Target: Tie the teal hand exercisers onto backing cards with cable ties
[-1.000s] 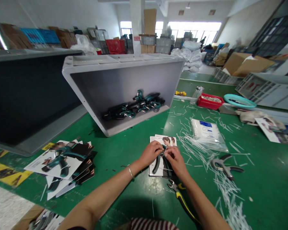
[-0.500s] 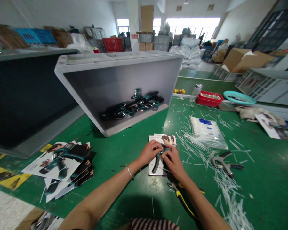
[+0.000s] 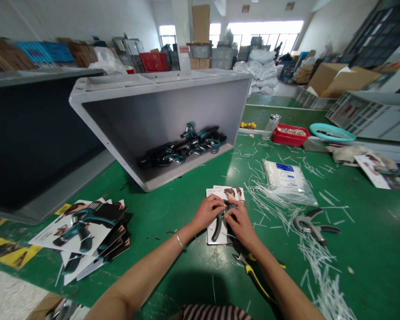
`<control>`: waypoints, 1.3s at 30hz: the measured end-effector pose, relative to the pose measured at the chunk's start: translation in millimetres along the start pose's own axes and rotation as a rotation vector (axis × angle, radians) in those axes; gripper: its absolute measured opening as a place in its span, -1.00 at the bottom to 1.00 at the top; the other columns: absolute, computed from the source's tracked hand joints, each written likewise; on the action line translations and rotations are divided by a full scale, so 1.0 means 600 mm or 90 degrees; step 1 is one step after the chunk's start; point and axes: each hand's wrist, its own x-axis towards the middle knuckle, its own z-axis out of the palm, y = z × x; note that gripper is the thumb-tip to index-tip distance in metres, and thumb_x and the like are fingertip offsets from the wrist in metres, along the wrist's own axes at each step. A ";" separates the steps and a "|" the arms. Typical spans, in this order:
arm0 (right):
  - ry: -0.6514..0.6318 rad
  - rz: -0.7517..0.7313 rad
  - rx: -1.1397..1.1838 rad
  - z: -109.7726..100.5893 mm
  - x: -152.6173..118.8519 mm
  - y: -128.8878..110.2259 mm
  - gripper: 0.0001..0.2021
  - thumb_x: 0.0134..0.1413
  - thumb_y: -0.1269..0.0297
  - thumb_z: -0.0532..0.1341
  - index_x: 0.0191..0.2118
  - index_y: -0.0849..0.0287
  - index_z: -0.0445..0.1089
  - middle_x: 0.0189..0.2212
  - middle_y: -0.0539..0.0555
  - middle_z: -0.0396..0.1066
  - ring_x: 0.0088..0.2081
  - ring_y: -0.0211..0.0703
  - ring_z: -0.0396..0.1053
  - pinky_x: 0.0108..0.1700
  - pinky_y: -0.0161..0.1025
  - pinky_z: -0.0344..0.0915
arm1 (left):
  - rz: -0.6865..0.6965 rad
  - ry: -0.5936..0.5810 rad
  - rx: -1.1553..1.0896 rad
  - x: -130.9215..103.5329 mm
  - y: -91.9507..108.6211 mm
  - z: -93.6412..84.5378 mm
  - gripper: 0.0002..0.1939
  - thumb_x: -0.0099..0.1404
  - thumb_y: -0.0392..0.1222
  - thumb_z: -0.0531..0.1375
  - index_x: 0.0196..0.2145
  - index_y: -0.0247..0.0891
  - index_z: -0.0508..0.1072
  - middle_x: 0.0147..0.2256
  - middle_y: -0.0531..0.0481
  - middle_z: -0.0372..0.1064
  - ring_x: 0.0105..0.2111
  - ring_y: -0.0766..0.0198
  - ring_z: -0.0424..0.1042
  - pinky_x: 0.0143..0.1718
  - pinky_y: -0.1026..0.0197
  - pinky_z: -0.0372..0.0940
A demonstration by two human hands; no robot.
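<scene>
My left hand (image 3: 208,212) is closed, its fingertips pinched at the head of a teal-and-black plier-like tool (image 3: 216,228) with a curved handle. From the other side my right hand (image 3: 240,222) also has closed fingers at the same spot. The tool lies on a small stack of printed cards (image 3: 224,238). Whether a thin cable tie sits between the fingertips is hidden. Diagonal cutters with yellow-and-black handles (image 3: 253,275) lie under my right forearm. To the right are loose white cable ties (image 3: 270,202) and a plastic bag of ties (image 3: 285,178).
A tilted grey crate (image 3: 113,146) holds several similar tools (image 3: 193,144). Cards with a mounted tool (image 3: 83,226) are stacked at left. At right lie a grey-and-black hand tool (image 3: 315,226), a red tray (image 3: 290,135) of small parts and a turquoise dish (image 3: 333,133).
The view has shifted very slightly. Both hands stay at the same place on the tool, with no clear change in their grip.
</scene>
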 end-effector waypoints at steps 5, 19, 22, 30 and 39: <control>-0.009 -0.006 -0.006 0.000 0.001 0.001 -0.84 0.18 0.26 0.16 -0.40 0.12 0.40 0.12 0.16 0.19 0.22 0.04 0.12 0.26 0.07 0.01 | 0.000 0.002 -0.011 0.000 -0.003 0.000 -0.88 0.26 -0.26 0.22 -0.33 -0.22 0.60 -0.23 -0.07 0.44 -0.16 0.21 0.42 -0.03 0.15 0.28; -0.021 -0.017 0.004 -0.002 0.001 0.000 -0.84 0.18 0.24 0.18 -0.41 0.12 0.41 0.11 0.16 0.21 0.21 0.06 0.13 0.25 0.07 0.00 | 0.022 0.003 -0.043 0.001 -0.011 0.000 -0.89 0.25 -0.28 0.24 -0.35 -0.23 0.60 -0.25 -0.05 0.44 -0.18 0.23 0.43 -0.05 0.17 0.28; -0.028 -0.019 0.004 -0.003 0.000 0.000 -0.84 0.18 0.24 0.19 -0.42 0.11 0.40 0.09 0.16 0.23 0.21 0.06 0.13 0.24 0.10 0.00 | 0.021 0.003 -0.046 0.001 -0.012 0.000 -0.89 0.25 -0.29 0.24 -0.34 -0.23 0.60 -0.25 -0.05 0.44 -0.18 0.23 0.43 -0.05 0.17 0.29; -0.014 -0.020 0.014 0.000 -0.002 0.001 -0.84 0.18 0.24 0.18 -0.41 0.11 0.41 0.09 0.16 0.24 0.18 0.06 0.17 0.23 0.09 0.02 | 0.019 -0.001 -0.040 0.000 -0.008 -0.002 -0.89 0.25 -0.28 0.24 -0.33 -0.22 0.60 -0.23 -0.06 0.45 -0.17 0.22 0.43 -0.04 0.16 0.29; -0.016 -0.024 0.023 -0.003 -0.004 0.004 -0.85 0.19 0.23 0.19 -0.37 0.10 0.42 0.09 0.15 0.25 0.18 0.04 0.17 0.22 0.07 0.04 | 0.020 -0.003 -0.043 0.001 -0.012 -0.003 -0.89 0.25 -0.28 0.24 -0.33 -0.22 0.61 -0.23 -0.06 0.44 -0.16 0.22 0.43 -0.04 0.16 0.29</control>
